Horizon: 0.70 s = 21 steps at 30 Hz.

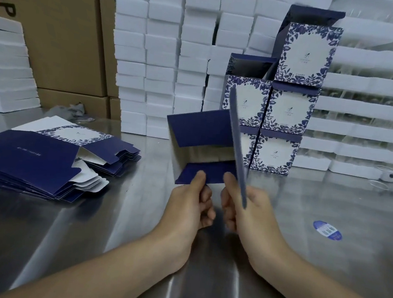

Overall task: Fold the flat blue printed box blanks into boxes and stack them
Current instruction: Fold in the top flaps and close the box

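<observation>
A: Task item?
B: Half-opened blue box blank (199, 130), held up just in front of the folded box stack (285, 109), above the counter (111, 224).
A: Grips?
B: Grip of left hand (192, 203) pinches the blank's bottom flap, thumb on top. Grip of right hand (244, 213) pinches the edge-on side panel.
A: Flat ones?
B: The flat blank pile (34, 157) is well left of the stack, on the counter.

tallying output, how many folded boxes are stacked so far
5: bottom left box, bottom right box, middle left box, middle right box, top right box. The held blank partly covers the bottom left box; more may be hidden behind.
</observation>
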Each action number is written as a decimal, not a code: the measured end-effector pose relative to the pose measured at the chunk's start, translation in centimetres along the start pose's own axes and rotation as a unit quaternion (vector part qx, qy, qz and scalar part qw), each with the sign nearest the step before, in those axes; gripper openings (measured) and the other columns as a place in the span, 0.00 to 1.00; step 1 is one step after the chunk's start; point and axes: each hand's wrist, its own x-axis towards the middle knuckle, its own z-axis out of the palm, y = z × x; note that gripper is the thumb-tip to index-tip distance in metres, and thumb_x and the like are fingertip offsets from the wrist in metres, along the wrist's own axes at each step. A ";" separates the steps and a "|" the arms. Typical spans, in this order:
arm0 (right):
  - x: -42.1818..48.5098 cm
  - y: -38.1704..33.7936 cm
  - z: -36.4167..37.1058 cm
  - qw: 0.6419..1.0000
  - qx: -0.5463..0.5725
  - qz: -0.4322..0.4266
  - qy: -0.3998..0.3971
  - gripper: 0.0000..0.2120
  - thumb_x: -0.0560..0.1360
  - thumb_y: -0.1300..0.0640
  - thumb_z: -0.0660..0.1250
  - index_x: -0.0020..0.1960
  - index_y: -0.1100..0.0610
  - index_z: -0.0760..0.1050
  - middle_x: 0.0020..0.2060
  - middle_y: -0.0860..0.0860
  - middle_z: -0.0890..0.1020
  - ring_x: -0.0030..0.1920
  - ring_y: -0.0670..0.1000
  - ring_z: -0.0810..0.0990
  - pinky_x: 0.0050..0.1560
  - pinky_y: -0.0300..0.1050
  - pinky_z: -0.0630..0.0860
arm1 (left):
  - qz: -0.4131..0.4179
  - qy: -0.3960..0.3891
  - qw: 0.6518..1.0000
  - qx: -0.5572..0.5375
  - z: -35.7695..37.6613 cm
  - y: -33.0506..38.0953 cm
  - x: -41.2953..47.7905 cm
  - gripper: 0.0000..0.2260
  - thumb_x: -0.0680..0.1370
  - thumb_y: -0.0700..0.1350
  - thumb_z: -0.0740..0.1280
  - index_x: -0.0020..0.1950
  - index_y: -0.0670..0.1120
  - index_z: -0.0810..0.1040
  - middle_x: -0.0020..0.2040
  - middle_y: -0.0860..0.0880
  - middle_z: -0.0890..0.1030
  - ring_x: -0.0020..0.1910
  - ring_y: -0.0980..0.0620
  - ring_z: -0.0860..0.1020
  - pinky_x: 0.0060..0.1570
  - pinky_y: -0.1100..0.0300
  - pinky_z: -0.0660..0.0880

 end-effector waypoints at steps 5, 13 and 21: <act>0.6 0.1 -1.6 0.964 -0.254 -0.069 -0.039 0.12 0.80 0.60 0.70 0.37 0.57 0.77 0.29 0.53 0.76 0.33 0.48 0.74 0.36 0.50 0.72 | 0.034 0.079 0.996 0.001 -1.0 0.9 0.4 0.16 0.84 0.47 0.63 0.39 0.40 0.77 0.34 0.41 0.75 0.34 0.44 0.74 0.37 0.54 0.72; 3.8 -0.7 -3.6 0.952 -0.177 -0.190 0.165 0.31 0.76 0.62 0.68 0.77 0.46 0.67 0.75 0.48 0.70 0.66 0.49 0.76 0.68 0.47 0.74 | 0.225 0.129 0.961 0.097 -2.0 1.8 1.2 0.18 0.81 0.51 0.70 0.39 0.38 0.79 0.49 0.55 0.78 0.43 0.63 0.77 0.54 0.55 0.74; 2.2 0.3 -3.3 0.928 -0.229 -0.271 0.115 0.17 0.77 0.53 0.69 0.62 0.36 0.73 0.58 0.45 0.77 0.61 0.50 0.77 0.61 0.56 0.76 | 0.335 0.035 0.939 0.077 -1.3 2.1 -0.2 0.19 0.84 0.53 0.56 0.66 0.50 0.81 0.64 0.53 0.83 0.65 0.53 0.79 0.64 0.47 0.76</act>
